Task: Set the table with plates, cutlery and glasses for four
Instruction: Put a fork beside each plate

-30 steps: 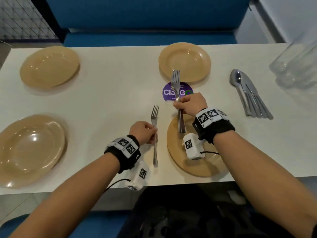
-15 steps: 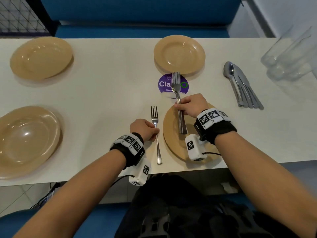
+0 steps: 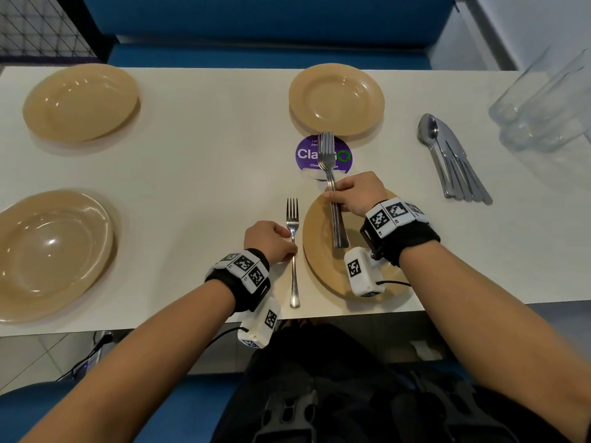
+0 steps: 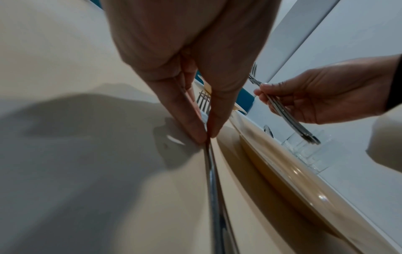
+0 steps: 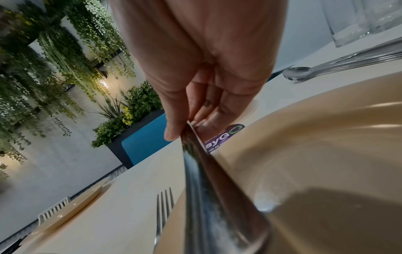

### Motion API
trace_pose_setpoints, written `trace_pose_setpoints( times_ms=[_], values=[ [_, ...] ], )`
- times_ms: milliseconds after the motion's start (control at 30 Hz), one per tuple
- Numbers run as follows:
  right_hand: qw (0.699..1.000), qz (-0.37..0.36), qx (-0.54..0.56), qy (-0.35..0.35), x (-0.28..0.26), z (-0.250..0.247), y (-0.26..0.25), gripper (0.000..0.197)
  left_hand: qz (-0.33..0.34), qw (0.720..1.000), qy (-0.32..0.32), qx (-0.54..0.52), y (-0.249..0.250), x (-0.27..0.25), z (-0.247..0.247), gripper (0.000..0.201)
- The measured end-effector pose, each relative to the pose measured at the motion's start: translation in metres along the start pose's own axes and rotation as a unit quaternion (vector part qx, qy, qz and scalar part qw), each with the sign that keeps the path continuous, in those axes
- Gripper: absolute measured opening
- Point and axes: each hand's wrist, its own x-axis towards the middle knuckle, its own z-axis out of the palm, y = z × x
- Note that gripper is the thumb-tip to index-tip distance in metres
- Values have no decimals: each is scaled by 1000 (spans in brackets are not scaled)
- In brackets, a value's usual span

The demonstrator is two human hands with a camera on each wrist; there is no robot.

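Several tan plates stand on the white table (image 3: 198, 174): near plate (image 3: 323, 270) in front of me, far plate (image 3: 335, 99), far-left plate (image 3: 81, 102), near-left plate (image 3: 51, 254). A single fork (image 3: 293, 251) lies on the table just left of the near plate; my left hand (image 3: 271, 241) pinches its handle (image 4: 208, 154) between thumb and fingertips. My right hand (image 3: 355, 195) grips a bunch of forks (image 3: 331, 187) above the near plate (image 5: 315, 154), tines pointing away. In the right wrist view the fork handles (image 5: 208, 180) fill the middle.
A pile of spoons and knives (image 3: 451, 158) lies to the right. Clear glasses (image 3: 543, 100) stand at the far right corner. A purple round sticker (image 3: 307, 153) sits between the near and far plates. A blue bench (image 3: 268, 27) runs behind the table.
The single fork came down nearer the table's front edge beside the near plate, my left hand still on its handle. My right hand with the bunch of forks has barely moved.
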Motion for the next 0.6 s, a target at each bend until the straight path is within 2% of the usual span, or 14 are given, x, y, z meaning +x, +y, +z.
trace_pose_setpoints(
  times_ms=[600],
  values=[
    [1000,-14,-22,4,-2,3,1,29,8,1000,15,14,-5,6,-2,25]
  ],
)
